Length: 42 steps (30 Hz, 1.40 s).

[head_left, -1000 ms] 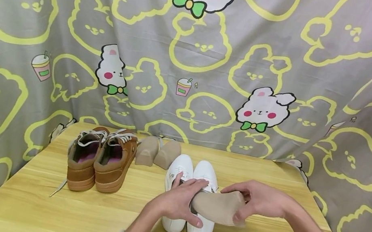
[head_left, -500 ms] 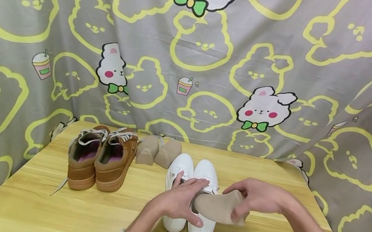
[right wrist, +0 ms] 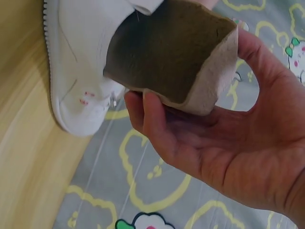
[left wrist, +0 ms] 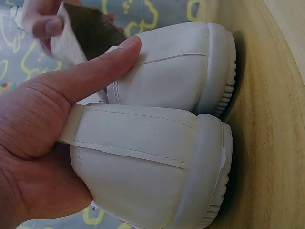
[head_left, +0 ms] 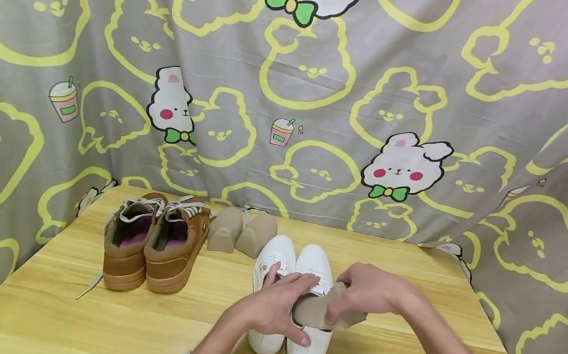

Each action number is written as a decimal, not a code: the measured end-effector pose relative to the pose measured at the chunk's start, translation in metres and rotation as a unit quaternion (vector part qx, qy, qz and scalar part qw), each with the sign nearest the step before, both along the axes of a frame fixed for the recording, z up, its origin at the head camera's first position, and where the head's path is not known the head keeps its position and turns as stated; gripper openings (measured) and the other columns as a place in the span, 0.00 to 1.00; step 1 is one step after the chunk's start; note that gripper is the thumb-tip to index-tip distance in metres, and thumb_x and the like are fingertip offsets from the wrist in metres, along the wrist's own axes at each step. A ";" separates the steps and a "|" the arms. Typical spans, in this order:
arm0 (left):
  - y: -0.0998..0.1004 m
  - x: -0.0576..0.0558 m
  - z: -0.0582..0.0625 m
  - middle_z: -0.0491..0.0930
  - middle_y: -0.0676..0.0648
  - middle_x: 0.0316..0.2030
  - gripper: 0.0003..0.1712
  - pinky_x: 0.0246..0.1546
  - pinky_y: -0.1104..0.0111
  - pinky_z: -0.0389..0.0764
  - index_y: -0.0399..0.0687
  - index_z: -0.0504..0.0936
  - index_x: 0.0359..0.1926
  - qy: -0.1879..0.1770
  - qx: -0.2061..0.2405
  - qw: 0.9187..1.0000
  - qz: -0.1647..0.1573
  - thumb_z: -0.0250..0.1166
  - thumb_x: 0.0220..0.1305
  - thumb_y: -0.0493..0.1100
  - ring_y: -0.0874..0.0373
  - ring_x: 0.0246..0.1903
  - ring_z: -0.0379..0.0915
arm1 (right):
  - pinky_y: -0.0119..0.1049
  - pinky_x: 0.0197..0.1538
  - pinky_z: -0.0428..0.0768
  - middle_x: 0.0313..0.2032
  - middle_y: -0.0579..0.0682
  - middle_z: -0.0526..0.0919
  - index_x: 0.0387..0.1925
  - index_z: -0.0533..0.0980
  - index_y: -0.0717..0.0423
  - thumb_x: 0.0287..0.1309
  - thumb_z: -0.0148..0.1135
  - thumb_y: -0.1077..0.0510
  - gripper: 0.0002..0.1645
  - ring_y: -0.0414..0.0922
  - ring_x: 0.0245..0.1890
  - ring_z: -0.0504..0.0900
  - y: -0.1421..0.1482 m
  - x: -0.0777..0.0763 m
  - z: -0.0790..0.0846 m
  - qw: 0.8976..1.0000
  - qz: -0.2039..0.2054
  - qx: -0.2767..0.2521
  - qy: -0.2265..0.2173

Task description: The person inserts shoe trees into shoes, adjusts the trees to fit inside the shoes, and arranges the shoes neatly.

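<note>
A pair of white shoes stands side by side, toes away from me: the left white shoe [head_left: 278,250] and the right white shoe [head_left: 306,353]. My left hand [head_left: 270,307] lies across them with spread, fairly straight fingers. Its thumb [left wrist: 112,59] rests on the right shoe's collar near the heel; its other fingertips are hidden in the left wrist view. My right hand [head_left: 369,290] pinches the wall of a beige, hollow moulded-pulp shoe insert [right wrist: 217,74]. The insert's front end sits in the right shoe's opening, and its open back end sticks out to the right.
Brown sneakers [head_left: 170,264] with pale laces stand at the left. Two more beige shoe inserts [head_left: 257,235] lie behind, between the sneakers and the white shoes. The wooden table [head_left: 151,330] ends at a patterned grey curtain [head_left: 321,121].
My right hand has moved left and turned over the shoe insert, so less of the insert shows outside the right white shoe. My left hand has stayed in place.
</note>
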<state>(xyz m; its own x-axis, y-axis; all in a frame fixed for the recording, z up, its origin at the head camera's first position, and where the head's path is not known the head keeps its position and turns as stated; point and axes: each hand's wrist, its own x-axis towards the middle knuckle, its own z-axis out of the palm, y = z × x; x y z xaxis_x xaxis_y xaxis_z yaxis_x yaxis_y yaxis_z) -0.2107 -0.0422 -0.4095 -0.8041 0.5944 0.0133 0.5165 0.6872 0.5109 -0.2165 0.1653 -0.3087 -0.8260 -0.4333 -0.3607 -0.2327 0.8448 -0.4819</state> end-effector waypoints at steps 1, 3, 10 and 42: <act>0.000 0.000 0.000 0.62 0.55 0.76 0.59 0.76 0.40 0.33 0.53 0.60 0.77 -0.001 0.001 1.000 -0.001 0.81 0.48 0.58 0.58 0.76 0.53 | 0.38 0.31 0.77 0.28 0.45 0.84 0.29 0.83 0.47 0.35 0.75 0.45 0.17 0.44 0.30 0.80 -0.003 0.001 0.000 1.000 -0.006 0.004 0.005; 0.000 0.000 0.001 0.63 0.54 0.76 0.59 0.76 0.40 0.33 0.52 0.60 0.77 -0.001 0.001 1.000 -0.003 0.81 0.48 0.58 0.57 0.76 0.54 | 0.38 0.31 0.78 0.28 0.45 0.83 0.29 0.83 0.48 0.35 0.75 0.44 0.17 0.44 0.29 0.80 -0.008 0.002 -0.001 1.000 -0.019 0.009 0.012; -0.002 0.001 0.003 0.62 0.53 0.76 0.59 0.76 0.39 0.32 0.52 0.59 0.78 -0.011 0.013 1.000 -0.007 0.81 0.49 0.57 0.56 0.76 0.53 | 0.35 0.23 0.73 0.21 0.47 0.82 0.19 0.80 0.51 0.32 0.72 0.44 0.16 0.44 0.19 0.78 -0.025 0.007 -0.004 0.997 -0.044 0.024 0.050; -0.001 -0.001 0.001 0.62 0.53 0.76 0.58 0.75 0.39 0.33 0.54 0.59 0.77 -0.013 0.009 1.000 -0.008 0.80 0.50 0.59 0.56 0.76 0.53 | 0.38 0.31 0.75 0.31 0.49 0.81 0.43 0.77 0.59 0.36 0.79 0.28 0.45 0.44 0.31 0.77 -0.022 0.014 -0.052 0.988 -0.084 -0.010 0.131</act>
<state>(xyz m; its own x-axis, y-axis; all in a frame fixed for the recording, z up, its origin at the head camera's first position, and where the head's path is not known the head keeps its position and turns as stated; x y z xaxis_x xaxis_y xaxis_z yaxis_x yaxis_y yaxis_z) -0.2115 -0.0437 -0.4082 -0.7948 0.6069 0.0035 0.5140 0.6700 0.5357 -0.2029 0.1437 -0.3610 -0.9506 -0.2874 -0.1171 -0.2094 0.8726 -0.4413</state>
